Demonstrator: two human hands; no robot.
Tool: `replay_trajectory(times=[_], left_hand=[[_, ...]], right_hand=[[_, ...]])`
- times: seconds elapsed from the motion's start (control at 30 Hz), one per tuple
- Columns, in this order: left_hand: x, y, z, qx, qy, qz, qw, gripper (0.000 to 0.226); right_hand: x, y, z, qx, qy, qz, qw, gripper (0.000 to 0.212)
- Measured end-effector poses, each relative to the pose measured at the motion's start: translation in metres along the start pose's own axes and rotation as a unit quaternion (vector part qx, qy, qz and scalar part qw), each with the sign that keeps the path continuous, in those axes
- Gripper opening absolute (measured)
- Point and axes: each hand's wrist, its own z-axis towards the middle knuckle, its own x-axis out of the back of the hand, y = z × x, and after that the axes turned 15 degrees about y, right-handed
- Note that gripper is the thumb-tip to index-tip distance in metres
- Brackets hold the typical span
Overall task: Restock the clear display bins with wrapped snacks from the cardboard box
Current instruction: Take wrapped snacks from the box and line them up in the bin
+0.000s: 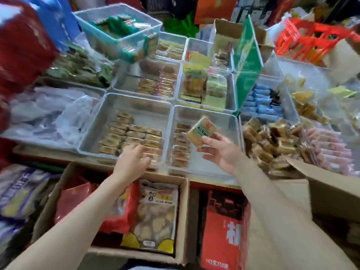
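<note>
While pinched in right hand (pixel 220 152), wrapped snack (pixel 201 130), above bin (pixel 235 121)

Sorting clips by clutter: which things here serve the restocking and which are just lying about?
Job:
- right hand holding yellow-brown wrapped snack
- left hand over left clear plastic bin
- right clear plastic bin
- open cardboard box

Lying about:
- green acrylic sign
- red plastic basket
- crumpled clear bags

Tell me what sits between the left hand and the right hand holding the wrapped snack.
In the head view, between the left hand and right hand with its wrapped snack stands a column of wrapped snacks along the clear bin's left side.
</note>
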Motion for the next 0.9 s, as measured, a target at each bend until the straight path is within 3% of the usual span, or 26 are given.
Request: replay_trajectory(times=[0.13,0.2,0.33,0.47,0.57,0.63,0.7,0.8,0.9], left_hand=[[0.015,-0.063,0.048,-0.006,0.007,0.086,0.996,0.065],[0.017,-0.084,0.066,-0.007,0.006,0.121,0.993,0.065],[0.011,-0.106,0.081,-0.013,-0.005,0.157,0.988,0.065],[0.008,-0.108,0.081,-0.014,0.0,0.152,0.988,0.06],[0.006,-0.108,0.083,0.014,0.015,0.144,0.989,0.063],[0.003,-0.108,0.083,0.014,0.019,0.144,0.989,0.062],[0.002,-0.109,0.082,0.006,0.03,0.143,0.989,0.06],[-0.003,-0.114,0.082,0.001,0.043,0.143,0.989,0.057],[-0.006,-0.115,0.082,-0.001,0.049,0.141,0.989,0.057]], right_hand=[[-0.081,0.013,0.053,0.057,0.081,-0.141,0.985,0.029],[-0.11,0.015,0.082,0.133,0.119,-0.249,0.952,0.027],[-0.158,0.011,0.134,0.261,0.111,-0.444,0.85,0.026],[-0.204,0.015,0.185,0.353,0.081,-0.598,0.715,0.029],[-0.234,0.03,0.221,0.377,0.039,-0.688,0.619,0.028],[-0.246,0.04,0.241,0.363,0.002,-0.728,0.581,0.028],[-0.253,0.049,0.254,0.341,-0.03,-0.727,0.595,0.027],[-0.256,0.063,0.269,0.299,-0.052,-0.689,0.659,0.025],[-0.258,0.067,0.277,0.259,-0.051,-0.67,0.694,0.033]])
